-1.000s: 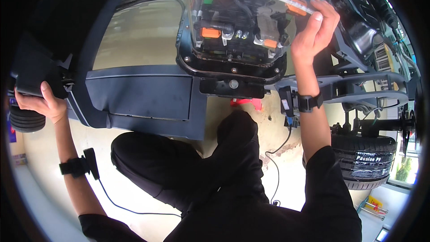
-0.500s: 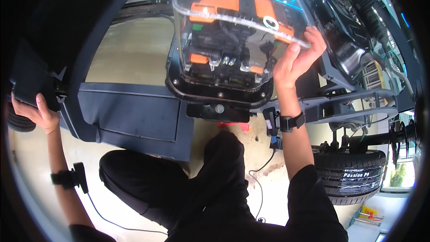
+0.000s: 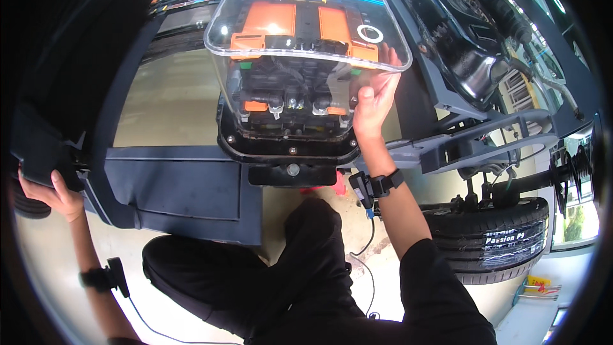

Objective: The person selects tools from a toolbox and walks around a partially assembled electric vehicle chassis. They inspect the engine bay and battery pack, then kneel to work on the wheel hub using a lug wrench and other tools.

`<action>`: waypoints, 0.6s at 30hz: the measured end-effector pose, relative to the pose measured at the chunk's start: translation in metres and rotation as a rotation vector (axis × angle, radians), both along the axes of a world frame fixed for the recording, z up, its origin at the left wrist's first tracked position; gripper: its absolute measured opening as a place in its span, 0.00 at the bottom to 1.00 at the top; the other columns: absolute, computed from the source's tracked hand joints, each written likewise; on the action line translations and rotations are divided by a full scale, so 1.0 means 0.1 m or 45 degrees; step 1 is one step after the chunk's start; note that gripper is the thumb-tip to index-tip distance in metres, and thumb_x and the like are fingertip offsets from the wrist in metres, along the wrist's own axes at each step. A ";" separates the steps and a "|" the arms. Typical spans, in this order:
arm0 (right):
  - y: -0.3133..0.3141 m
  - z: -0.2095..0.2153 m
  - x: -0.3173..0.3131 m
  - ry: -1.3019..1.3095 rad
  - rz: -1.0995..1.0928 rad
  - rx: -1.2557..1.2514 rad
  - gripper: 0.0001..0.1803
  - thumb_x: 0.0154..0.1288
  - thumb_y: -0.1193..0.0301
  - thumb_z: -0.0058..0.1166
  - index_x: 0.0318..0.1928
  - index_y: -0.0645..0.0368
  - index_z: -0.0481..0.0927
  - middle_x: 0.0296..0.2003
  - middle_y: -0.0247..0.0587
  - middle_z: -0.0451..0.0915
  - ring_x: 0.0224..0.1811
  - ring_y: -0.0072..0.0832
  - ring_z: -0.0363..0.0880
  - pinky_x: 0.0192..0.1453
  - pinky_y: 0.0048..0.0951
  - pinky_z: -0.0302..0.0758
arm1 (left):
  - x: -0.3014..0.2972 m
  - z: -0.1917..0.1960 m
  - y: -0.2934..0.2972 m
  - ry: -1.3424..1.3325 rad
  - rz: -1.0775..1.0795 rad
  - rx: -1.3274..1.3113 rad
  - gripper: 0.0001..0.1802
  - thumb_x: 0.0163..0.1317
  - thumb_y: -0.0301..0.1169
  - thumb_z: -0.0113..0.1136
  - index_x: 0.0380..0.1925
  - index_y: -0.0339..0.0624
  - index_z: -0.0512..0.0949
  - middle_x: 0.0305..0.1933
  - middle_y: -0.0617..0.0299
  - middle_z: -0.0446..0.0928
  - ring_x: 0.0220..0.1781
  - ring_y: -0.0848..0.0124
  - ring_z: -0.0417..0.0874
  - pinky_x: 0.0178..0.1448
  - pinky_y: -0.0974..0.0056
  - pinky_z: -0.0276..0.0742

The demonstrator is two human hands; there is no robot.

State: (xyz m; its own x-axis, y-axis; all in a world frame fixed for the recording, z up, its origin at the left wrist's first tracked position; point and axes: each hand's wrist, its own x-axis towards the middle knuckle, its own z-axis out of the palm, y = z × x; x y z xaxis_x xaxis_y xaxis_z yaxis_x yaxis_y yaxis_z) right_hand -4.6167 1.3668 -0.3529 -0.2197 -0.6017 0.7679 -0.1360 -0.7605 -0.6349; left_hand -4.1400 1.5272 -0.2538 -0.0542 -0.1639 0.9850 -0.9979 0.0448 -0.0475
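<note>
A clear plastic cover (image 3: 313, 54) stands over a black battery pack with orange parts (image 3: 269, 20), which shows through it. My right hand (image 3: 377, 105) lies against the cover's right side, just below its rim. Its fingers are stretched upward, partly seen through the plastic, and the thumb is apart. At the far left, my left hand (image 3: 56, 197) grips the lower corner of a dark boxy panel (image 3: 45, 160), with its thumb in front. Some of the left fingers are hidden behind that panel. Both wrists wear black straps with small devices.
The pack sits on a black flanged base (image 3: 292, 151) in a dark vehicle frame (image 3: 179, 179). A tire (image 3: 488, 236) is at the right, below a metal arm (image 3: 472, 144). A cable (image 3: 371, 281) runs across the floor near my knees. Something red (image 3: 338, 184) lies beneath the base.
My right hand has gone from the cover's rim to its side, with the fingers stretching out. The cover looks more level. The whole view has shifted; my left hand stays on the panel.
</note>
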 end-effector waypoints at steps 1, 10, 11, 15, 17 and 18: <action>-0.05 0.02 -0.02 0.024 -0.030 -0.035 0.56 0.47 0.37 0.53 0.62 0.68 0.49 0.62 0.55 0.54 0.64 0.39 0.55 0.66 0.37 0.52 | 0.08 -0.04 0.00 -0.005 0.003 0.005 0.37 0.56 0.44 0.50 0.57 0.26 0.55 0.58 0.43 0.55 0.60 0.53 0.58 0.65 0.54 0.50; -0.02 -0.01 0.03 0.019 -0.121 -0.103 0.49 0.54 0.37 0.45 0.59 0.69 0.55 0.45 0.44 0.67 0.47 0.28 0.67 0.51 0.28 0.64 | -0.06 -0.02 -0.02 -0.039 0.009 0.070 0.39 0.57 0.47 0.49 0.58 0.26 0.51 0.56 0.44 0.51 0.58 0.55 0.58 0.62 0.54 0.53; -0.03 -0.05 0.02 0.031 -0.157 -0.141 0.47 0.55 0.37 0.44 0.58 0.69 0.56 0.43 0.43 0.69 0.45 0.28 0.68 0.49 0.27 0.65 | -0.06 -0.03 -0.01 -0.028 0.003 0.074 0.39 0.57 0.47 0.50 0.58 0.26 0.51 0.56 0.44 0.51 0.58 0.55 0.58 0.62 0.54 0.53; -0.02 -0.03 0.06 0.046 -0.173 -0.155 0.47 0.57 0.38 0.42 0.59 0.70 0.56 0.44 0.44 0.67 0.49 0.30 0.66 0.54 0.29 0.63 | -0.06 -0.02 0.01 0.019 -0.031 0.068 0.39 0.57 0.46 0.50 0.58 0.26 0.51 0.55 0.44 0.51 0.58 0.55 0.58 0.62 0.54 0.53; -0.06 -0.05 0.01 0.075 -0.197 -0.170 0.46 0.57 0.39 0.42 0.59 0.70 0.56 0.44 0.44 0.67 0.49 0.29 0.66 0.54 0.29 0.63 | -0.09 -0.05 -0.02 0.050 -0.042 0.061 0.39 0.57 0.46 0.51 0.57 0.27 0.51 0.56 0.44 0.52 0.58 0.55 0.56 0.62 0.54 0.52; -0.07 -0.05 0.01 0.084 -0.206 -0.179 0.46 0.57 0.39 0.42 0.59 0.70 0.56 0.44 0.44 0.67 0.49 0.29 0.66 0.53 0.29 0.63 | -0.11 -0.05 -0.03 0.061 -0.029 0.053 0.39 0.57 0.46 0.51 0.57 0.27 0.52 0.56 0.43 0.52 0.58 0.54 0.55 0.62 0.53 0.50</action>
State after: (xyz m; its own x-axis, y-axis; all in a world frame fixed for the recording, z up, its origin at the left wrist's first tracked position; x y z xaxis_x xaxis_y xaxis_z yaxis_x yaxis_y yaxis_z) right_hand -4.6161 1.3598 -0.3579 -0.2514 -0.4488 0.8576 -0.3015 -0.8056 -0.5100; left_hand -4.1509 1.5240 -0.2583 -0.0112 -0.2040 0.9789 -0.9976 0.0686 0.0029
